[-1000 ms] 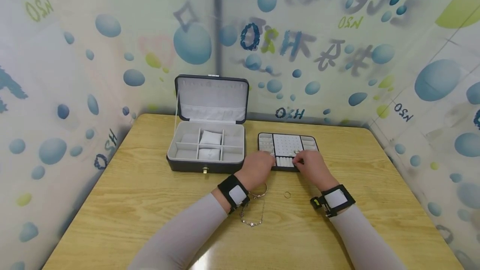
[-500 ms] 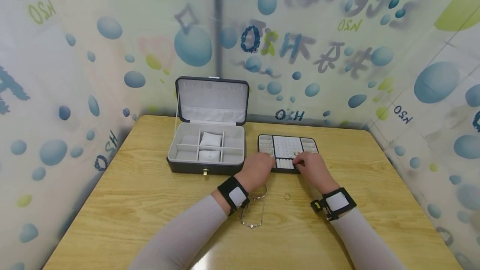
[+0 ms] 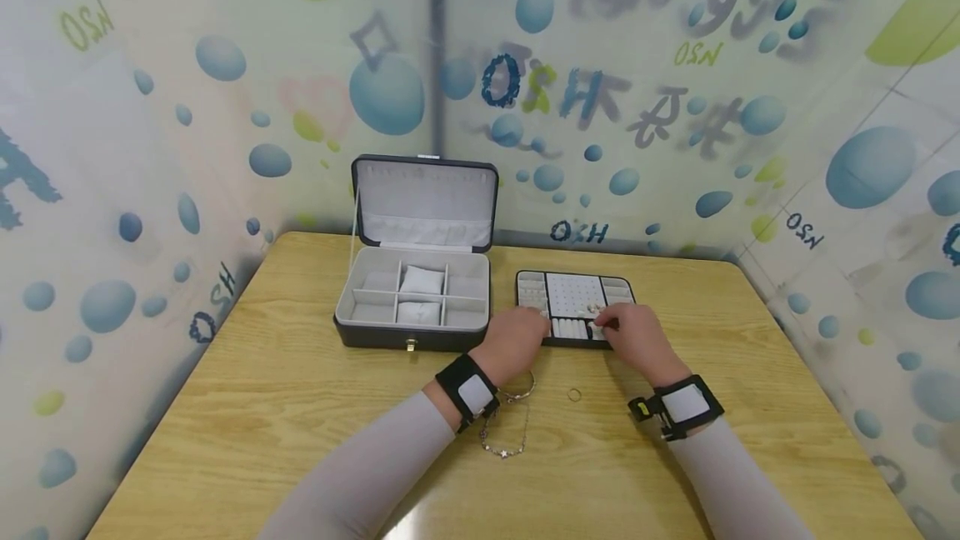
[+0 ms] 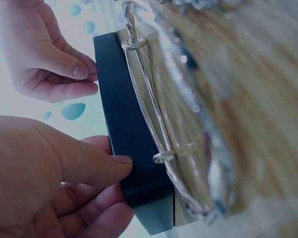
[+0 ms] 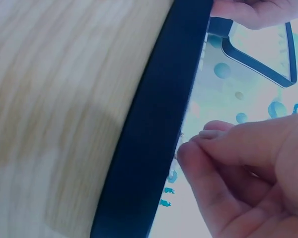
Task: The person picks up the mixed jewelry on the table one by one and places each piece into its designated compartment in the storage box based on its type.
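My left hand (image 3: 513, 338) grips the near left corner of a dark jewelry tray (image 3: 573, 294). In the left wrist view its thumb (image 4: 120, 163) presses on the dark side wall. Over the tray's near right part is my right hand (image 3: 636, 340), thumb and fingertips brought together beside the white ring rolls (image 3: 570, 329). Anything between those fingertips is hidden; the right wrist view shows no object there. Small jewelry pieces (image 3: 593, 309) lie on the tray near these fingers. In front of the tray are a ring (image 3: 574, 394), a bangle (image 3: 519, 390) and a chain bracelet (image 3: 503, 452).
Left of the tray stands an open jewelry box (image 3: 412, 336), its lid (image 3: 423, 198) raised toward the wall. Two white cushions (image 3: 422, 280) sit in its middle compartments. The wooden table (image 3: 300, 423) meets patterned walls at the back and sides.
My right hand has shifted slightly to the right, away from the ring rolls. The left hand stays on the tray's corner. The view has tilted up a little.
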### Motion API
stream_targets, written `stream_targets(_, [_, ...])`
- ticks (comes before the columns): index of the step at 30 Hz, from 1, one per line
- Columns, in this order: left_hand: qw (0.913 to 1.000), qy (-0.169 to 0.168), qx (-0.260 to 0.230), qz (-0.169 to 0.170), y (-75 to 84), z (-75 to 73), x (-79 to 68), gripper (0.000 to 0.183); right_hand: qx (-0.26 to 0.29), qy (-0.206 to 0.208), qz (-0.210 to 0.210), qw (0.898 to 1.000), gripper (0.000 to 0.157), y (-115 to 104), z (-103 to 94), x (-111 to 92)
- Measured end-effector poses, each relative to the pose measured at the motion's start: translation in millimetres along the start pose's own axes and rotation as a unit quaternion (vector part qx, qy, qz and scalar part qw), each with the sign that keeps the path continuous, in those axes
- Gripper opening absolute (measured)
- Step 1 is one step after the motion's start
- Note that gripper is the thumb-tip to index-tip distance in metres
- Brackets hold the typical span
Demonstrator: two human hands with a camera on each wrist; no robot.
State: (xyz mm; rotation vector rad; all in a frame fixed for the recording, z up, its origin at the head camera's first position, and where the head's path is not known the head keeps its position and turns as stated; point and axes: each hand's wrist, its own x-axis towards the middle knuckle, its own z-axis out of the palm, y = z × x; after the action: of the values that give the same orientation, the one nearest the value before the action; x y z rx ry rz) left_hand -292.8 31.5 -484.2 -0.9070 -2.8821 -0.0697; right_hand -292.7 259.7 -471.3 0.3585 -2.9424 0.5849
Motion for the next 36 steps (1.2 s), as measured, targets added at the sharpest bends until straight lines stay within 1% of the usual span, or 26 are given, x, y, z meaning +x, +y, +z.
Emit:
stream_targets(6, [1.0000, 0.004, -0.005, 0.001, -0.1, 1.7, 0.2, 0.019, 0.010, -0.028, 0.010, 1.000, 0.013, -0.1, -5.3, 0.2])
stream_targets(13, [0.9999, 0.008, -0.013, 0.001, -0.6, 2.8, 0.7, 0.018, 0.022, -0.077, 0.003, 0.997, 0.016, -11.8, -12.1, -2.2])
stream_targets(18, [0.9999, 0.012, -0.008, 0.003, -1.0, 2.5, 1.0, 0.018, 0.020, -0.111, -0.031, 0.993, 0.013, -26.6, -19.4, -8.7])
stream_targets(22, [0.9999, 0.011, -0.010, 0.003, -2.0, 4.6, 2.4, 0.017, 0.018, -0.145, -0.051, 0.988, 0.012, -39.7, -21.2, -14.5])
stream_targets(26, [1.0000, 0.007, -0.006, 0.003, -1.7, 5.7, 3.7, 0.017, 0.004, -0.178, -0.053, 0.983, 0.012, -48.9, -19.7, -17.8])
stream_targets(32, [1.0000, 0.001, -0.005, 0.001, -1.3, 4.5, 3.3, 0.017, -0.028, -0.202, -0.070, 0.976, 0.015, -57.3, -17.5, -22.9])
stream_targets(36, [1.0000, 0.002, -0.006, 0.001, -1.3, 3.1, 2.6, 0.017, -0.033, -0.219, -0.068, 0.973, 0.017, -62.0, -14.2, -25.8])
